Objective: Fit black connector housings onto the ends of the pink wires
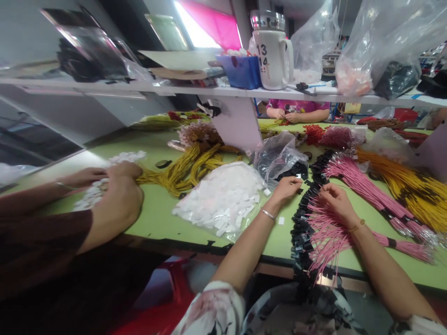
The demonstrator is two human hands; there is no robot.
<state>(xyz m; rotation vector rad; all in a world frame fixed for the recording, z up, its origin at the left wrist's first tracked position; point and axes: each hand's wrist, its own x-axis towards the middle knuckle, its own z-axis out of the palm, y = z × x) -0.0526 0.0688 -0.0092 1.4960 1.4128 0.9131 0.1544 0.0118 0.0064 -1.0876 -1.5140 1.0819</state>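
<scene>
My left hand [288,187] is closed in a pinch, with a small black connector [300,190] at its fingertips. To its right, my right hand [335,201] has thumb and forefinger together on a thin pink wire whose end is too small to make out. Below the hands lies a fan of pink wires [326,237], their left ends fitted with a row of black connectors [301,232] that reaches over the table edge. Loose black connectors [296,170] spill from a clear plastic bag [275,156] just beyond my left hand.
A bag of white connectors [223,197] lies left of my arm. Bundled pink wires [370,190] and yellow wires [415,186] fill the right. At left, a co-worker's hands [120,179] are among white pieces and yellow wires [188,172]. A shelf [209,91] holds a mug [273,58].
</scene>
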